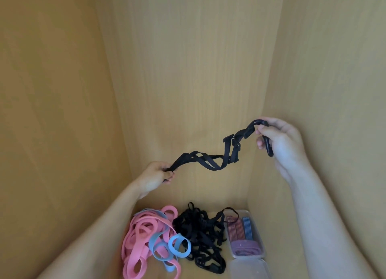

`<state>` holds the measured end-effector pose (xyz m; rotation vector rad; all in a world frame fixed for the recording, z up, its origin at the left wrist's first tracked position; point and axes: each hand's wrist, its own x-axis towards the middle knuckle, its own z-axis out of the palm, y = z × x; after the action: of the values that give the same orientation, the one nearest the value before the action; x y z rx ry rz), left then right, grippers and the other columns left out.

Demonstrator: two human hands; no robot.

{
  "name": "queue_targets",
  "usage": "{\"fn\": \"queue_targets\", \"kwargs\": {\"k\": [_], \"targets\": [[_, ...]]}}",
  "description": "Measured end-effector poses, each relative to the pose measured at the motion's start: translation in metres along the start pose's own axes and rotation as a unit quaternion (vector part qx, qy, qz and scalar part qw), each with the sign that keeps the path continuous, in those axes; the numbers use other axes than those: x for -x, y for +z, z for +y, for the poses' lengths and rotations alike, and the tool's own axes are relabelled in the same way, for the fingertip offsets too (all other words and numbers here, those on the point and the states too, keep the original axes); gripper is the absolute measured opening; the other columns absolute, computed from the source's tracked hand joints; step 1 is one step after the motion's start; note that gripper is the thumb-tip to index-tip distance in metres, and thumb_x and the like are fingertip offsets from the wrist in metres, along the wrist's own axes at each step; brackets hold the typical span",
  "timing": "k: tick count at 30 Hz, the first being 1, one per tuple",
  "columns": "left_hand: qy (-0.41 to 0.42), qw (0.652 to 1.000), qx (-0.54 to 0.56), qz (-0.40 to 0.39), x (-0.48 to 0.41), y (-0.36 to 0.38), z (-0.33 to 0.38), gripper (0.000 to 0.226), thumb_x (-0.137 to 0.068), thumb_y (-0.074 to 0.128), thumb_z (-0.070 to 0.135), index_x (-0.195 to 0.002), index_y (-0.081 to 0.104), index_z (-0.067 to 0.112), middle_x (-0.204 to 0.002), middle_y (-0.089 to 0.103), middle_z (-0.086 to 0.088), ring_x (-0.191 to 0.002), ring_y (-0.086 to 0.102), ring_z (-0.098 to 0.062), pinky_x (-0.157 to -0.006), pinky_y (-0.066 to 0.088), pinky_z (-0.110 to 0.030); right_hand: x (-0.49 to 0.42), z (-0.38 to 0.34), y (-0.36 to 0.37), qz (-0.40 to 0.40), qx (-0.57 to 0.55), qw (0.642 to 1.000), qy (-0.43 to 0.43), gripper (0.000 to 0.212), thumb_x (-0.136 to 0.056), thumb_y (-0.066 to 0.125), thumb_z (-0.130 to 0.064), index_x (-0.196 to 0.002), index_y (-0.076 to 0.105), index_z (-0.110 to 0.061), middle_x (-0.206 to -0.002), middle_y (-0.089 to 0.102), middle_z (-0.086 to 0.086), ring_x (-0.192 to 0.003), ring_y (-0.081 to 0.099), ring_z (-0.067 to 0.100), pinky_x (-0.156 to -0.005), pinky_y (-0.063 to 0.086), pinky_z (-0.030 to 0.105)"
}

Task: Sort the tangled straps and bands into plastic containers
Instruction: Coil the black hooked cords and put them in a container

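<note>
A twisted black strap (211, 160) with a buckle hangs in the air between my hands. My left hand (155, 177) pinches its lower left end. My right hand (281, 140) grips its upper right end, fingers curled round a black clip. Below, on the wooden floor of the compartment, lies a tangled heap of black straps (200, 235). Left of the heap is a pile of pink and blue flat bands (150, 239). A clear plastic container (262, 252) at the right holds red, blue and purple bands.
Wooden walls close in on the left (52, 111), back (188, 70) and right (334, 70). A second clear plastic container (249, 268) sits in front of the first, at the bottom edge of view.
</note>
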<state>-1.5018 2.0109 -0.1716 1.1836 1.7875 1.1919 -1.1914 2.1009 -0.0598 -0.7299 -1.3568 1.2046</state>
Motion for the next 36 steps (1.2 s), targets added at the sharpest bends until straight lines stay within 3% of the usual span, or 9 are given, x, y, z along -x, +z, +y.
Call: {"fn": "queue_targets", "kwargs": {"k": [4,7,12,18,20,24,28,31,36], "targets": [[-0.019,0.996,-0.084,0.035,-0.002,-0.004,-0.021,0.014,-0.096,0.060,-0.002,-0.105,0.071,-0.001,-0.090,0.067,-0.011,-0.082,0.062,-0.020,-0.087,0.050,-0.031,0.000,-0.004,-0.001,-0.001,-0.041,0.999,-0.008,0.021,-0.095,0.061,-0.004,-0.110,0.071,-0.015,-0.081,0.070,0.004,-0.053,0.055,0.019,-0.055,0.048,0.026],[-0.073,0.997,-0.025,0.031,0.002,-0.005,-0.034,0.013,-0.098,0.055,-0.006,-0.105,0.066,-0.008,-0.094,0.065,-0.020,-0.081,0.065,-0.024,-0.081,0.058,-0.030,-0.002,-0.005,-0.003,-0.014,-0.037,0.999,-0.005,0.023,-0.095,0.059,-0.001,-0.109,0.071,-0.014,-0.080,0.071,0.004,-0.056,0.056,0.019,-0.060,0.049,0.027],[-0.085,0.996,0.035,0.011,0.009,-0.002,-0.027,0.017,-0.101,0.047,-0.008,-0.104,0.063,-0.005,-0.100,0.066,-0.019,-0.087,0.069,-0.026,-0.071,0.061,-0.023,-0.004,0.008,-0.001,-0.046,0.110,0.992,0.029,0.022,-0.091,0.058,-0.001,-0.104,0.071,-0.012,-0.081,0.077,0.004,-0.067,0.066,0.013,-0.076,0.052,0.029],[0.008,0.999,-0.032,-0.008,0.015,-0.003,0.030,0.020,-0.097,0.049,-0.010,-0.110,0.065,-0.007,-0.103,0.072,-0.024,-0.090,0.073,-0.025,-0.080,0.060,-0.025,-0.008,0.043,-0.002,-0.180,0.420,0.886,0.076,0.016,-0.088,0.060,-0.008,-0.095,0.062,-0.023,-0.094,0.070,0.000,-0.089,0.067,0.022,-0.074,0.050,0.034],[0.039,0.996,-0.079,-0.015,0.017,-0.004,0.053,0.024,-0.096,0.048,-0.010,-0.111,0.065,-0.004,-0.106,0.074,-0.021,-0.092,0.074,-0.022,-0.077,0.058,-0.022,-0.010,0.056,-0.005,-0.197,0.445,0.868,0.101,0.018,-0.087,0.059,-0.007,-0.098,0.061,-0.021,-0.093,0.067,0.002,-0.088,0.065,0.023,-0.071,0.049,0.032],[0.070,0.987,-0.131,-0.057,0.024,0.000,0.097,0.016,-0.095,0.055,-0.005,-0.105,0.066,0.000,-0.101,0.077,-0.015,-0.099,0.074,-0.028,-0.093,0.058,-0.036,-0.013,0.076,-0.003,-0.218,0.473,0.843,0.132,0.020,-0.089,0.057,-0.003,-0.096,0.061,-0.021,-0.095,0.067,0.003,-0.096,0.065,0.024,-0.072,0.048,0.030],[0.092,0.971,-0.196,-0.106,0.036,0.001,0.133,0.020,-0.091,0.054,-0.004,-0.098,0.069,0.007,-0.099,0.077,-0.010,-0.096,0.073,-0.028,-0.089,0.060,-0.036,-0.007,0.094,0.004,-0.269,0.496,0.812,0.150,0.026,-0.090,0.054,0.001,-0.103,0.065,-0.018,-0.096,0.062,-0.005,-0.105,0.061,0.022,-0.080,0.047,0.029],[0.114,0.952,-0.267,-0.103,0.043,0.003,0.157,0.027,-0.075,0.054,0.005,-0.095,0.070,0.011,-0.098,0.077,-0.011,-0.090,0.072,-0.028,-0.077,0.056,-0.033,-0.002,0.099,0.008,-0.292,0.471,0.817,0.161,0.032,-0.092,0.048,0.004,-0.107,0.065,-0.017,-0.107,0.065,-0.005,-0.112,0.061,0.018,-0.090,0.046,0.026],[0.178,0.931,-0.311,-0.069,0.042,0.011,0.181,0.022,-0.086,0.056,-0.003,-0.089,0.070,0.014,-0.083,0.073,-0.002,-0.069,0.065,-0.017,-0.061,0.052,-0.020,0.003,0.096,0.009,-0.282,0.407,0.856,0.147,0.026,-0.093,0.053,0.002,-0.101,0.063,-0.021,-0.104,0.071,-0.002,-0.106,0.065,0.014,-0.089,0.046,0.027]]}}
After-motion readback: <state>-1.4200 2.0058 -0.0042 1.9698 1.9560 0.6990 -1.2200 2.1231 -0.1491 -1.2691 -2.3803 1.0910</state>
